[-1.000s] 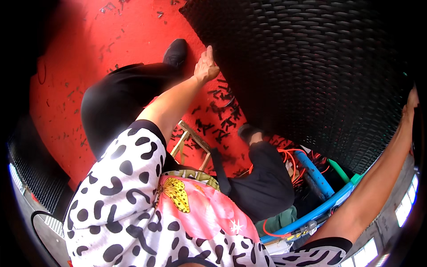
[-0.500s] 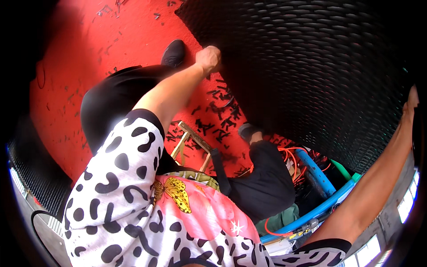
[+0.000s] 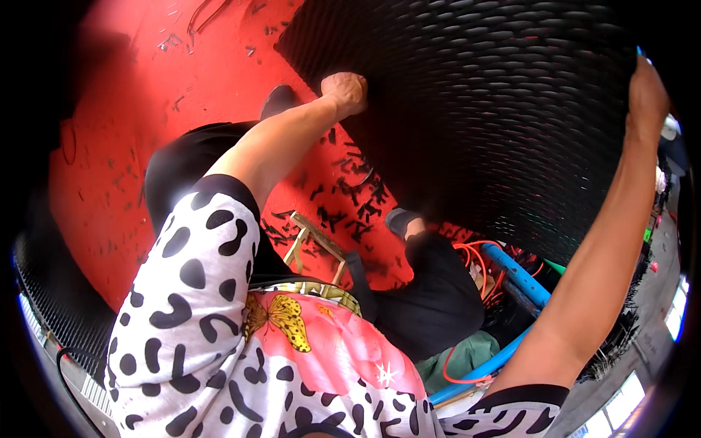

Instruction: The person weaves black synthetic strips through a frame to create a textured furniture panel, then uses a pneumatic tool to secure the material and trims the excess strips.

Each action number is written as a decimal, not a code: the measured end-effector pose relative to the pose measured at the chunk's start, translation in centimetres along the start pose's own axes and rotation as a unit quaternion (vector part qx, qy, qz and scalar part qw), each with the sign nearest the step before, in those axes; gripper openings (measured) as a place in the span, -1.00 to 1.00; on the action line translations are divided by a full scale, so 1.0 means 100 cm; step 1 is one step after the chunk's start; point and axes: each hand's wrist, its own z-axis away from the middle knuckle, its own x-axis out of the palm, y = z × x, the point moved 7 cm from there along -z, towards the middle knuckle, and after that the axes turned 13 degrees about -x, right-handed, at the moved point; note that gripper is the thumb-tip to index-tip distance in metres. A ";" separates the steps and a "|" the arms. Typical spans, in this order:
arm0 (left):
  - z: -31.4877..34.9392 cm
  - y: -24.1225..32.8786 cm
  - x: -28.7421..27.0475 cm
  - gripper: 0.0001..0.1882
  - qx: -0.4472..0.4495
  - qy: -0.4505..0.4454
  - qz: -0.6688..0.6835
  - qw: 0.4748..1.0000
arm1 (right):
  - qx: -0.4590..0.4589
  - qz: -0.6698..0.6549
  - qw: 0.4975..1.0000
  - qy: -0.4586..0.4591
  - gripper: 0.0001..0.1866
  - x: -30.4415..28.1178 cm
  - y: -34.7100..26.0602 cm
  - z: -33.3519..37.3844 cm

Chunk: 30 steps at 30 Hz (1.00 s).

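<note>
Black woven plastic-looking panel (image 3: 482, 124) spans between our curled left hand (image 3: 345, 93) and right hand (image 3: 648, 91), probably light, springy; edges suit gripping. Whether either hand grips, we cannot tell.

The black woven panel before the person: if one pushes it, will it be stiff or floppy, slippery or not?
The black woven panel would probably feel fairly stiff: its broad face shows no folds or sagging. Its ridged surface likely gives some grip, so it seems not very slippery. Its wide spread suggests it may be awkward to shift.
</note>
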 end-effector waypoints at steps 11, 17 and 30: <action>0.087 0.019 -0.173 -0.80 0.117 -0.002 0.007 0.993 | 0.002 0.078 0.997 0.009 -0.52 -0.071 -0.145 0.029; 0.121 -0.006 -0.232 -0.76 0.135 0.022 0.020 0.990 | 0.029 0.021 0.999 -0.006 -0.57 -0.093 -0.216 0.047; 0.206 -0.015 -0.362 -0.77 0.237 0.093 -0.042 0.966 | 0.022 -0.041 0.998 -0.033 -0.70 -0.159 -0.318 0.075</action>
